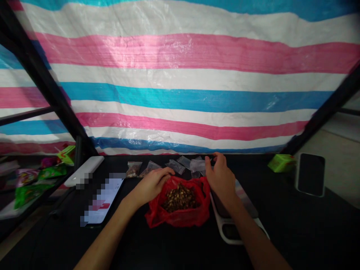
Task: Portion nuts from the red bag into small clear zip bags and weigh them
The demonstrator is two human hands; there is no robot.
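Observation:
A red plastic bag [180,219] stands on the black table with its mouth spread wide. Inside lies a heap of small brown-gold pieces [181,197], too small to name. At the bag's upper left rim, my left hand [156,183] is closed on the edge, fingers bent towards the right. My right hand [222,176] is above the far end of a white kitchen scale [229,230], thumb and fingers apart, holding nothing visible. Just left of its fingertips lie several clear plastic bags [198,165]. Two small filled clear bags, one being this packet [133,169], lie farther left.
A lit phone [105,202] and a white power bank-like block [86,170] lie at left. Another phone-like device [311,174] stands at right beside a green box [282,163]. A striped sheet [197,101] hangs behind, between dark frame bars. Green packets [33,191] lie far left.

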